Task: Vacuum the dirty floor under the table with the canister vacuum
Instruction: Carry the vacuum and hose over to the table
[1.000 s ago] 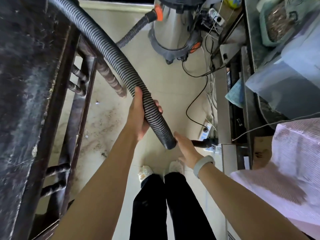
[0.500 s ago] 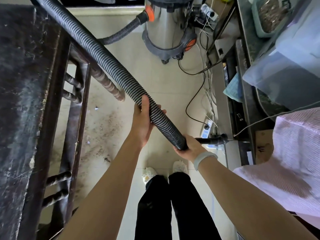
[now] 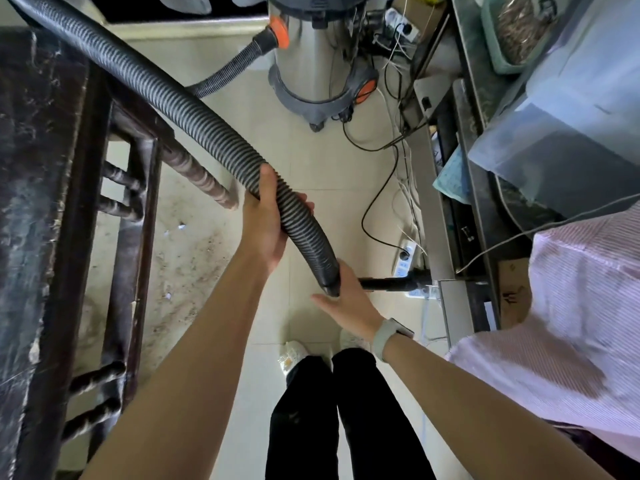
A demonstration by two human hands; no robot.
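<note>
The steel canister vacuum (image 3: 318, 64) stands on the tiled floor at the top centre. Its ribbed black hose (image 3: 207, 133) loops over the dark table (image 3: 34, 168) on the left and comes down to me. My left hand (image 3: 263, 223) grips the hose from below, a little above its free end. My right hand (image 3: 353, 299) is at the hose's open end (image 3: 329, 287), thumb spread out under it and fingers lying straight beside it. Dirt covers the floor (image 3: 183, 265) under the table.
A black wand tube (image 3: 391, 282) lies low by the metal shelf (image 3: 464, 168) on the right. A white power strip (image 3: 405, 258) and loose cables trail along the shelf foot. The table's turned legs and rungs (image 3: 204, 178) stand over the dirt. My feet (image 3: 294, 351) are below.
My right hand has let go of the hose end and opened beneath it. The hose has bent downward again, with my left hand still gripping it.
</note>
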